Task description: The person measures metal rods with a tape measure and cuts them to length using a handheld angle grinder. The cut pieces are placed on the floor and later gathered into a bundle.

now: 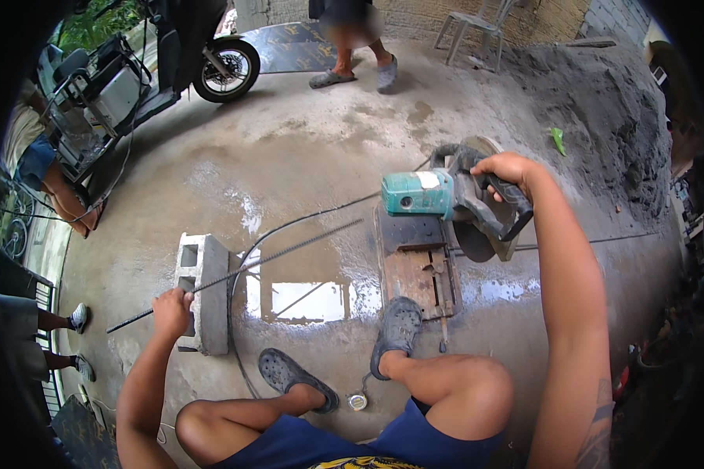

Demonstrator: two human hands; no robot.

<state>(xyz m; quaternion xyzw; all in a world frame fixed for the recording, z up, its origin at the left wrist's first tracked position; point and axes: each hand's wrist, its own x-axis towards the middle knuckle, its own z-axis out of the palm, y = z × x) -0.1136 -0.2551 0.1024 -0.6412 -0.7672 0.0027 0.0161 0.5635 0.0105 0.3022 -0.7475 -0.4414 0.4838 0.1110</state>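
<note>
My left hand (pixel 172 313) is closed around a ribbed steel rebar (pixel 281 252), which slants up to the right across the top of a grey hollow concrete block (pixel 213 301). The rebar's far end stops short of the saw's base. My right hand (pixel 508 173) grips the black handle of a chop saw with a teal motor (pixel 414 193). Its round disc (pixel 474 241) shows below the handle. Under the saw lies a rusty metal base (pixel 408 275) with a clamp screw (pixel 443 324). My right clog (pixel 399 324) overlaps the base's near edge; whether it presses on it I cannot tell.
A black cable (pixel 289 223) curves from the saw past the block. A tape measure (pixel 357 402) lies by my feet. Puddles (pixel 309 301) wet the concrete. A scooter (pixel 172 55), a person's legs (pixel 360 59), a plastic chair (pixel 477 31) and a dark sand pile (pixel 594 125) stand beyond. Other people are at left.
</note>
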